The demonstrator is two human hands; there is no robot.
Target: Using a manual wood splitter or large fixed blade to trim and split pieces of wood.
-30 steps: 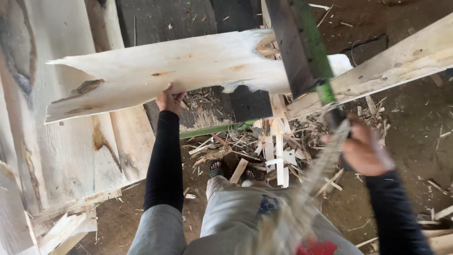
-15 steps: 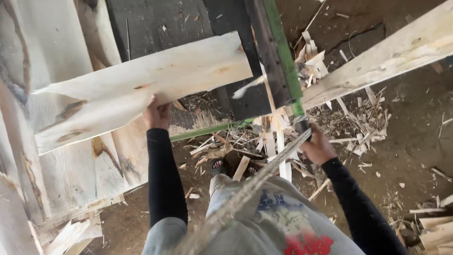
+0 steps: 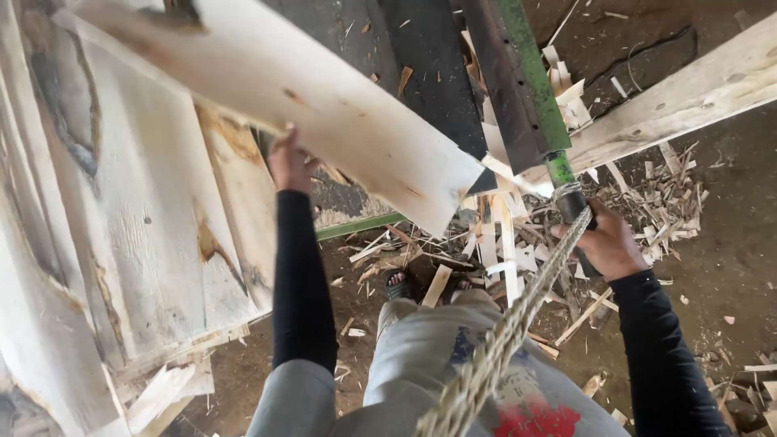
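Observation:
My left hand (image 3: 290,162) grips the lower edge of a pale thin wooden sheet (image 3: 324,89), which slants from the upper left down to the middle. My right hand (image 3: 609,243) is closed around the dark handle of a long green and black lever blade (image 3: 518,89) that runs up toward the top of the view. A braided rope (image 3: 502,340) leads from the handle down toward my body. Both arms are in black sleeves.
Stacked pale wooden sheets (image 3: 121,243) lean at the left. A wooden beam (image 3: 688,97) crosses the upper right. Offcut strips and splinters (image 3: 502,251) litter the dirt floor around my sandalled foot (image 3: 398,285). A dark machine bed (image 3: 421,73) lies under the blade.
The sheet has swung from roughly level to tilted, its left end raised and my left hand higher. The blade handle and my right hand have come down and to the left.

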